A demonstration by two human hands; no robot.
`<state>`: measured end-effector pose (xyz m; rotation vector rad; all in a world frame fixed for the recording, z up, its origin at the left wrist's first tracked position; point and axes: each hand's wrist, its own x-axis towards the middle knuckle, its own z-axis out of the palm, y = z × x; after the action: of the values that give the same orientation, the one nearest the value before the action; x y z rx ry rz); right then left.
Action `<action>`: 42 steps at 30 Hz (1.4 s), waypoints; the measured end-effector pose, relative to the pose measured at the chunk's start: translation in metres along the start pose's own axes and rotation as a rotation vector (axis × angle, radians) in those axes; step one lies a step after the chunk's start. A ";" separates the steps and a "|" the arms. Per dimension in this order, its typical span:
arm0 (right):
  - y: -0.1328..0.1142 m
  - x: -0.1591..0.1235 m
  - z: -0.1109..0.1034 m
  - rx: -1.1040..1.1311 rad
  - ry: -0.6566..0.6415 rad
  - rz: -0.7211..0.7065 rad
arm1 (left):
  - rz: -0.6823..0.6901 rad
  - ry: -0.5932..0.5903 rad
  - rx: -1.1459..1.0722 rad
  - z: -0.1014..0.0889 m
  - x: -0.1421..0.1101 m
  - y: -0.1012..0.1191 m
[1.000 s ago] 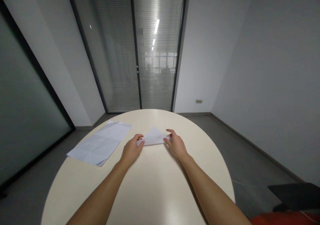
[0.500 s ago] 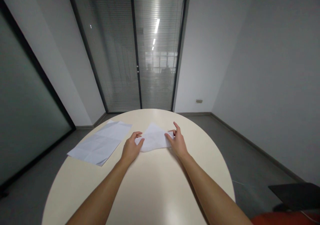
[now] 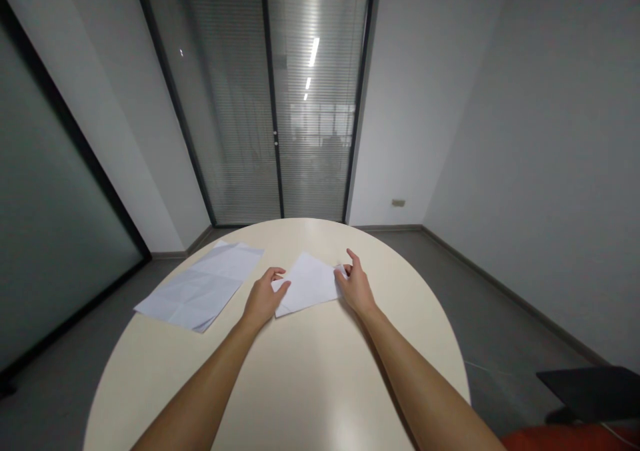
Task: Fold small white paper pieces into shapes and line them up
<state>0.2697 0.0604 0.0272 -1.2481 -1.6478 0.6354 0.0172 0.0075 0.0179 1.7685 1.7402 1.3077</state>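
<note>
One paper (image 3: 310,285) (white) spans left grip (image 3: 263,299) to right grip (image 3: 359,291).

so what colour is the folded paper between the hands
The folded paper sheet is plain white, seen best in the head view.

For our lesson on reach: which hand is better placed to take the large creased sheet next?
Likely the left hand: the creased sheet lies just to its left. The right hand is farther away, across the folded paper.
</note>
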 end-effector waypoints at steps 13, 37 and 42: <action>0.012 0.001 0.000 -0.204 -0.095 0.019 | 0.068 -0.116 0.486 -0.005 -0.008 0.009; -0.035 -0.021 0.006 -0.391 -0.490 -0.449 | 0.452 -0.387 0.365 -0.002 -0.014 0.026; -0.032 -0.027 0.009 -0.480 -0.643 -0.311 | 0.447 -0.385 0.369 -0.003 -0.014 0.028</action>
<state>0.2485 0.0253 0.0398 -1.1282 -2.5878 0.4836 0.0339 -0.0121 0.0358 2.5289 1.4839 0.7303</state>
